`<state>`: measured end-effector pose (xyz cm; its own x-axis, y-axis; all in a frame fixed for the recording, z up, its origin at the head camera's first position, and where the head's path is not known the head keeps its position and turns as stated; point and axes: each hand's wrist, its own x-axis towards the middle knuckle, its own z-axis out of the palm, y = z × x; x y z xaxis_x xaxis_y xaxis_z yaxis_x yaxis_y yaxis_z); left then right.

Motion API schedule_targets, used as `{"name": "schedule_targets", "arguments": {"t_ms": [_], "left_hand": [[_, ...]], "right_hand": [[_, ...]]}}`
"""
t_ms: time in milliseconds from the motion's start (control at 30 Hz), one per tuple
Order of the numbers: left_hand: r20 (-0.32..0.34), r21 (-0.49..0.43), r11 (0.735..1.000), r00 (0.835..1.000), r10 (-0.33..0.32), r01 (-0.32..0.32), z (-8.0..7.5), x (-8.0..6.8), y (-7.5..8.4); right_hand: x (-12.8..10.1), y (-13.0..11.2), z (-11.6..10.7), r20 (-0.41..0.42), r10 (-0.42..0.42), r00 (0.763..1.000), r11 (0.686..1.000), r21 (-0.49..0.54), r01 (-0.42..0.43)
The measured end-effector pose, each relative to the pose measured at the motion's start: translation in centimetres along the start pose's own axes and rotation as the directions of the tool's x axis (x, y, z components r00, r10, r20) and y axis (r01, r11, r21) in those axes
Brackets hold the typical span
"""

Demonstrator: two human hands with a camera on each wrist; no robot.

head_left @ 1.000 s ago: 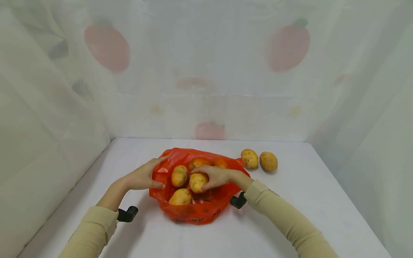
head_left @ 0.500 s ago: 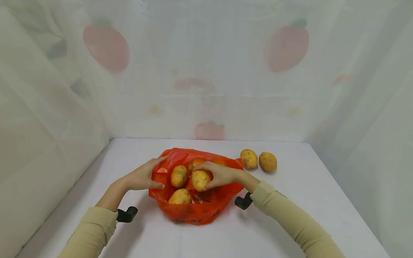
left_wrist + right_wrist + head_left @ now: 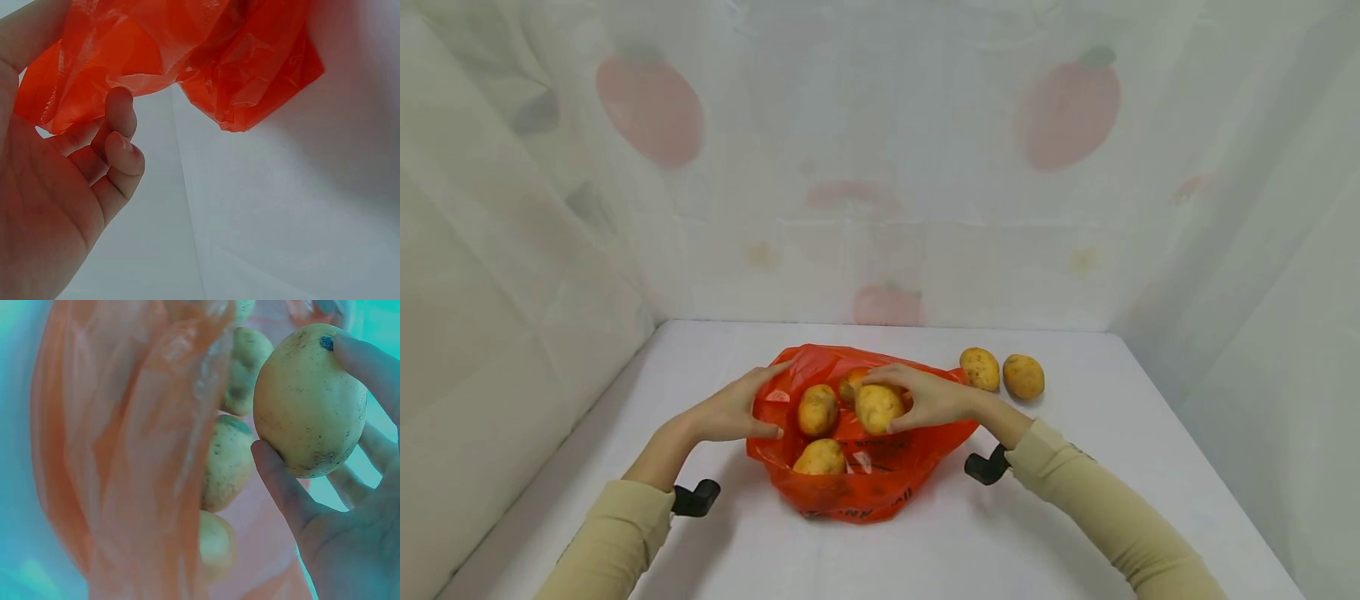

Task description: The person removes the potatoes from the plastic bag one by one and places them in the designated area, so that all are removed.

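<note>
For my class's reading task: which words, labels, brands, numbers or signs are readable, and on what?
Red bag, front: dark letters, perhaps "AN" among them; creases leave the rest unreadable.
Red bag, inside: dark marks, possibly lettering, too small and blurred to read.
Nothing else is readable.

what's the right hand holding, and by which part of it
A potato, by its opposite sides: the right hand grips it between thumb and fingers.
</note>
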<state>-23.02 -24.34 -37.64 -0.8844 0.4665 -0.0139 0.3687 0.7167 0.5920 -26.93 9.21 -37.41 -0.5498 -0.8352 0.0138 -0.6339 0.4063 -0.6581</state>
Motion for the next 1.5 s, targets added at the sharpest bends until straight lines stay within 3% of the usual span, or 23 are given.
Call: {"name": "schedule_targets", "arguments": {"t_ms": [333, 800, 1267, 1500], "left_hand": [[0.001, -0.01, 1.0, 1.0, -0.014, 0.014, -0.2, -0.3, 0.0], [-0.005, -0.009, 1.0, 1.0, -0.021, 0.021, -0.2, -0.2, -0.2], [-0.014, -0.006, 1.0, 1.0, -0.01, 0.01, -0.1, -0.3, -0.3], [-0.019, -0.005, 1.0, 1.0, -0.012, 0.012, -0.2, -0.3, -0.2]], "right_hand": [[-1.6, -0.1, -1.5, -0.025, 0.035, 0.999, 0.997, 0.069, -0.033], [-4.2, 0.3, -3.4, -0.127, 0.065, 0.99, 0.986, 0.158, -0.045], [-7.1, 1.3, -4.5, -0.227, 0.118, 0.967, 0.96, 0.275, -0.053], [-8.7, 1.9, -5.1, -0.264, 0.216, 0.94, 0.946, 0.294, -0.135]]}}
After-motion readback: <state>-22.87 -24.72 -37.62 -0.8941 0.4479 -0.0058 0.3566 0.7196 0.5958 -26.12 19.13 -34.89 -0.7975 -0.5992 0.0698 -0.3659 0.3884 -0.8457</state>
